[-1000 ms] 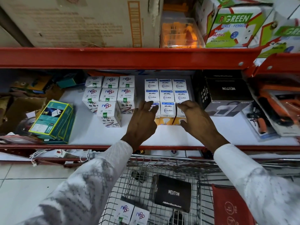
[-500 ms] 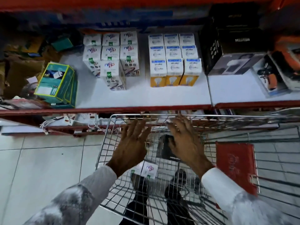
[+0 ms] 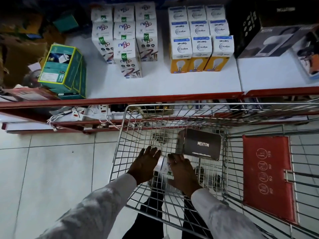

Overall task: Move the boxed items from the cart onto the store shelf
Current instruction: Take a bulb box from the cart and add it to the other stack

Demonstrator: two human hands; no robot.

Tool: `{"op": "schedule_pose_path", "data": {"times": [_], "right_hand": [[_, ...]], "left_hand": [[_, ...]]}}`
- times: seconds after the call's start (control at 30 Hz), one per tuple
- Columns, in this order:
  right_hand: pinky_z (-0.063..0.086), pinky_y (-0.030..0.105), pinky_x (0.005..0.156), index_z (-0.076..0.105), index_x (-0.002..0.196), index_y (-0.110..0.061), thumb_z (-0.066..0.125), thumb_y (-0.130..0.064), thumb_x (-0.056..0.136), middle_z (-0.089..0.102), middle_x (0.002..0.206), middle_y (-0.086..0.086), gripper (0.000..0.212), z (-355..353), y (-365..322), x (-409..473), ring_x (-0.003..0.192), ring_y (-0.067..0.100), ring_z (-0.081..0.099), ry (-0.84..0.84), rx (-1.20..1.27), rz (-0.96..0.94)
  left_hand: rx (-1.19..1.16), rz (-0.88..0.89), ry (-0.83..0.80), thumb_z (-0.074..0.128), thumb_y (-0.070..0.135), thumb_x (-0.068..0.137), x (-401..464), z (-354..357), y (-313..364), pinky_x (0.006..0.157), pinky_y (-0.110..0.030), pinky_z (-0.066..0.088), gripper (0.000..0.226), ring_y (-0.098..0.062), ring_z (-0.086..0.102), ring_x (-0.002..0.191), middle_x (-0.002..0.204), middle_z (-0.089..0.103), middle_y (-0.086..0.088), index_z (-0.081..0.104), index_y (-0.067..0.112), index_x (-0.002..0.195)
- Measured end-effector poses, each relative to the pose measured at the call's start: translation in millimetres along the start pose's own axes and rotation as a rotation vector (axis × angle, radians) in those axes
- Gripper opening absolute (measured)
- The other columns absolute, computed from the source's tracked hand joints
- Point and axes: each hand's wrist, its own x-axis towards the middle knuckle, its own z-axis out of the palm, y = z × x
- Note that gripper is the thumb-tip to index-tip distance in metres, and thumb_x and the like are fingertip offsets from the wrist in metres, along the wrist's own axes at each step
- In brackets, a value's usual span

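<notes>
Both my hands are down inside the wire cart point(image 3: 172, 106). My left hand point(image 3: 145, 167) and my right hand point(image 3: 183, 171) lie side by side on two small white boxes point(image 3: 164, 167) on the cart floor and hide most of them. Whether the fingers have closed around the boxes is hidden. A black Neuton box point(image 3: 200, 144) lies just beyond my right hand in the cart. Above, on the white store shelf point(image 3: 155, 83), stand a group of matching white boxes point(image 3: 127, 49) and rows of white-and-yellow bulb boxes point(image 3: 201, 49).
Green boxes point(image 3: 60, 66) lean at the shelf's left end, and a large black box point(image 3: 276, 37) sits at its right. The red shelf edge point(image 3: 120, 100) runs just past the cart's front rim. The cart's red seat flap point(image 3: 265, 176) is to my right. White tile floor point(image 3: 51, 169) lies to the left.
My hands left the bulb boxes on the shelf, drew back over the cart rim and went down into the cart onto the small white boxes. My view tilted downward.
</notes>
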Motion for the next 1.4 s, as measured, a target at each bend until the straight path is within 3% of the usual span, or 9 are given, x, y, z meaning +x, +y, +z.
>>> {"op": "schedule_pose_path", "data": {"times": [0.13, 0.2, 0.5, 0.67, 0.8, 0.93, 1.0, 1.2, 1.4], "right_hand": [[0.041, 0.041, 0.098, 0.039, 0.138, -0.015, 0.072, -0.030, 0.070, 0.052, 0.133, 0.006, 0.076, 7.8, -5.2, 5.5, 0.122, 0.029, 0.047, 0.047, 0.030, 0.039], [0.043, 0.039, 0.096, 0.044, 0.132, -0.017, 0.073, -0.026, 0.069, 0.054, 0.128, 0.005, 0.070, 5.3, -6.4, 6.2, 0.119, 0.027, 0.048, 0.054, 0.057, 0.047], [0.044, 0.029, 0.100, 0.046, 0.134, -0.021, 0.078, -0.031, 0.066, 0.054, 0.133, 0.002, 0.076, -69.5, -16.7, -22.4, 0.120, 0.021, 0.051, 0.128, 0.179, 0.069], [0.045, 0.027, 0.096, 0.047, 0.133, -0.023, 0.079, -0.033, 0.063, 0.049, 0.134, -0.002, 0.077, -143.5, -35.3, -43.0, 0.121, 0.020, 0.049, 0.193, 0.197, 0.038], [0.048, 0.027, 0.091, 0.053, 0.126, -0.024, 0.083, -0.032, 0.057, 0.045, 0.124, -0.006, 0.076, -202.7, -53.0, -52.6, 0.109, 0.012, 0.049, 0.264, 0.218, -0.036], [0.048, 0.029, 0.087, 0.054, 0.123, -0.027, 0.081, -0.033, 0.053, 0.048, 0.115, -0.007, 0.076, -250.9, -67.6, -48.8, 0.106, 0.013, 0.049, 0.332, 0.171, -0.106], [0.050, 0.031, 0.087, 0.051, 0.126, -0.026, 0.081, -0.034, 0.052, 0.049, 0.114, -0.006, 0.080, -270.4, -73.0, -41.6, 0.107, 0.014, 0.051, 0.361, 0.146, -0.128], [0.043, 0.024, 0.082, 0.048, 0.131, -0.023, 0.084, -0.031, 0.056, 0.049, 0.119, -0.003, 0.083, -321.5, -88.8, -3.2, 0.112, 0.016, 0.049, 0.440, 0.074, -0.123], [0.052, 0.037, 0.088, 0.054, 0.126, -0.018, 0.087, -0.026, 0.054, 0.050, 0.115, 0.005, 0.080, -350.8, -99.1, 44.6, 0.107, 0.024, 0.053, 0.479, 0.022, -0.093]], "left_hand": [[-0.001, 0.058, 0.097, 0.057, -0.003, 0.075, 4.9, 7.9, 0.7, 0.112, -0.042, 0.034, 0.073, -0.036, 0.040, 0.131, 0.142, 0.044, -0.016, 0.033, 0.007, 0.144], [-0.020, 0.058, 0.120, 0.056, -0.006, 0.073, 3.9, 5.7, 1.1, 0.108, -0.041, 0.039, 0.069, -0.035, 0.045, 0.125, 0.136, 0.050, -0.016, 0.040, 0.006, 0.139], [-0.232, -0.018, 0.289, 0.068, 0.015, 0.074, -54.7, -70.3, 3.2, 0.100, -0.034, 0.042, 0.071, -0.027, 0.046, 0.119, 0.131, 0.051, -0.009, 0.036, 0.011, 0.138], [-0.299, -0.011, 0.461, 0.069, 0.011, 0.071, -100.8, -122.4, -3.5, 0.088, -0.026, 0.042, 0.076, -0.024, 0.048, 0.115, 0.130, 0.050, -0.008, 0.035, 0.012, 0.139], [-0.281, 0.001, 0.573, 0.073, 0.017, 0.067, -124.0, -158.4, -20.2, 0.090, -0.033, 0.047, 0.076, -0.025, 0.050, 0.114, 0.125, 0.051, -0.006, 0.040, 0.015, 0.135], [-0.281, 0.005, 0.688, 0.074, 0.023, 0.061, -132.9, -186.1, -46.8, 0.095, -0.024, 0.043, 0.077, -0.019, 0.044, 0.117, 0.125, 0.049, 0.000, 0.042, 0.022, 0.132], [-0.281, -0.004, 0.735, 0.074, 0.025, 0.058, -135.0, -200.5, -60.1, 0.095, -0.035, 0.048, 0.079, -0.019, 0.043, 0.115, 0.123, 0.047, 0.001, 0.042, 0.023, 0.130], [-0.270, -0.095, 0.827, 0.082, 0.020, 0.053, -130.8, -240.1, -100.7, 0.095, -0.040, 0.049, 0.082, -0.028, 0.047, 0.112, 0.121, 0.044, -0.006, 0.048, 0.016, 0.129], [-0.250, -0.188, 0.821, 0.079, 0.014, 0.056, -105.0, -265.4, -138.0, 0.098, -0.044, 0.048, 0.080, -0.033, 0.044, 0.117, 0.122, 0.045, -0.010, 0.050, 0.013, 0.130]]}}
